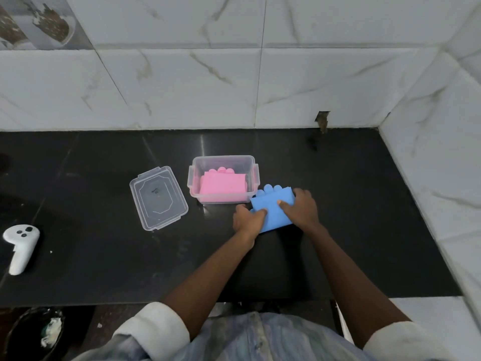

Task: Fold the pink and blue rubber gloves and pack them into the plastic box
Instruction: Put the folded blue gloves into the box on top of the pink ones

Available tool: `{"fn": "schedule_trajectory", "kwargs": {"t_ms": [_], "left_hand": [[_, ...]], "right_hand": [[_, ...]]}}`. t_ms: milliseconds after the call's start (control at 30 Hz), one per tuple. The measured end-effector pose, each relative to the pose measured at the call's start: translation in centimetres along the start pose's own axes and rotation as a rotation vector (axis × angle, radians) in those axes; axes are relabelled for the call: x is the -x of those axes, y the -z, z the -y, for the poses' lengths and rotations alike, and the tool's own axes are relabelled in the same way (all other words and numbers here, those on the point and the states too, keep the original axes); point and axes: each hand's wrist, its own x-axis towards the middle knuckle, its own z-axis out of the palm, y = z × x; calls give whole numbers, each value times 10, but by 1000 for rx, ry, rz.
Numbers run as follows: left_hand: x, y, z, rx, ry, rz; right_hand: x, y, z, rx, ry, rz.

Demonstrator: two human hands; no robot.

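The clear plastic box [223, 159] stands open on the black counter, and the folded pink gloves [222, 187] lie inside it. Just right of the box's front corner sits the folded blue gloves [273, 207], a flat bundle with fingertips showing at its far edge. My left hand [247, 217] grips the bundle's left end, thumb on top. My right hand [303, 207] holds its right side, fingers pressed on the top face.
The box's clear lid [158, 198] lies flat to the left of the box. A white handheld controller [20, 246] rests near the counter's left edge. Tiled walls close off the back and right. A dark bin [33, 334] sits below the counter's front edge.
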Motion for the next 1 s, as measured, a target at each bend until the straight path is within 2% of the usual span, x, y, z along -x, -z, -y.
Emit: {"fn": "schedule_trajectory", "kwargs": {"t_ms": [67, 167, 367, 500, 667, 767, 900, 1000], "left_hand": [[0, -5, -5, 40, 21, 8], [0, -6, -6, 18, 37, 17], [5, 6, 11, 112, 169, 107], [24, 33, 14, 198, 175, 169], [43, 88, -6, 277, 41, 270], [34, 113, -27, 345, -82, 244], [0, 119, -62, 129, -219, -45], [-28, 138, -76, -33, -280, -76]], "right_hand": [[-4, 0, -1, -31, -17, 33], [-7, 5, -6, -208, -177, 123], [-2, 8, -4, -493, -306, 405], [13, 10, 6, -625, -256, 538], [25, 17, 40, -853, -58, 670], [27, 19, 73, -945, 45, 630], [15, 15, 113, -886, 58, 403], [9, -3, 148, -786, 16, 227]]}}
